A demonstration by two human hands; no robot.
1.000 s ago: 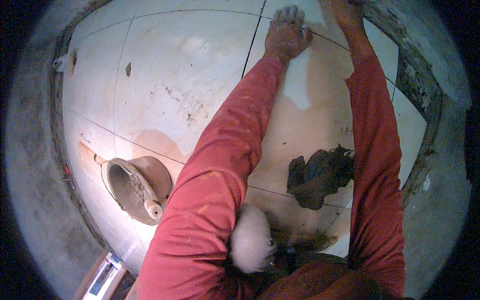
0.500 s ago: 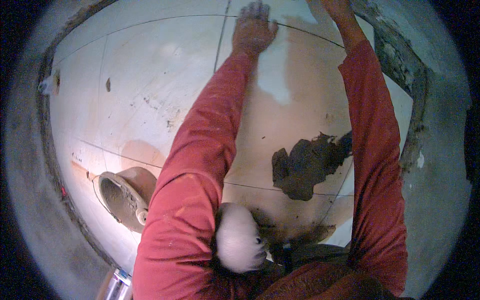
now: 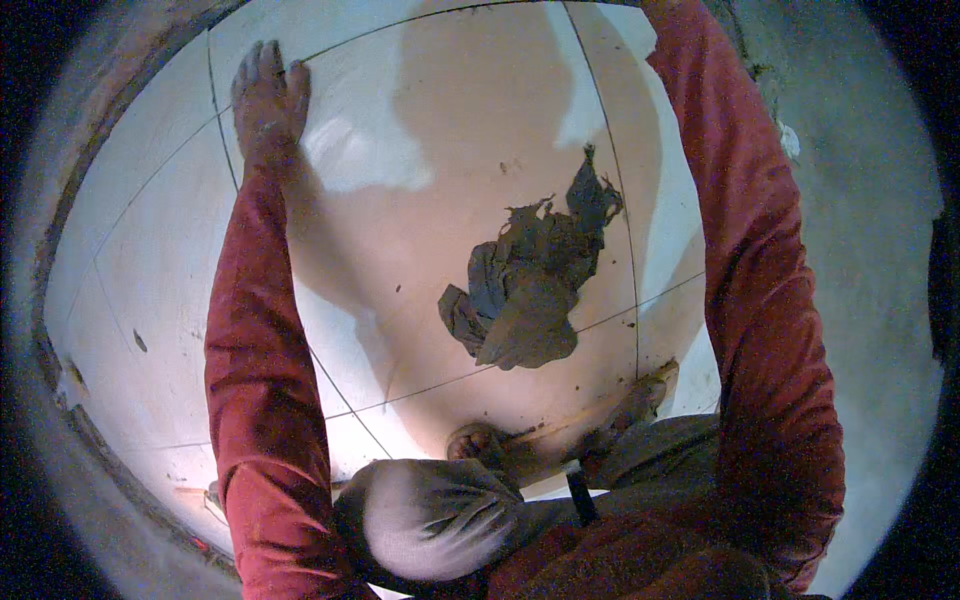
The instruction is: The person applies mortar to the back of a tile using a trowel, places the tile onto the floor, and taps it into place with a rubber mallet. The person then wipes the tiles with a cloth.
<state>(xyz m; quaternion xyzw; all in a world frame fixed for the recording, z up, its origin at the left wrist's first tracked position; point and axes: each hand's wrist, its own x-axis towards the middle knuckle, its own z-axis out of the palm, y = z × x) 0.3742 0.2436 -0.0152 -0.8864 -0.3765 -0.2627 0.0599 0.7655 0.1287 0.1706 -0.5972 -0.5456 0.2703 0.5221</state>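
Tiles (image 3: 180, 210) beneath left hand (image 3: 268, 105) seemingly being pressed; hand spread flat, nothing held. Right hand unseen, state cannot be told. Next, even pressure likely needed.

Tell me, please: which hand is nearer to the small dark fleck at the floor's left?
Left. The left hand is beyond the fleck, to its right; the right hand is out of view, with its sleeve far to the right.
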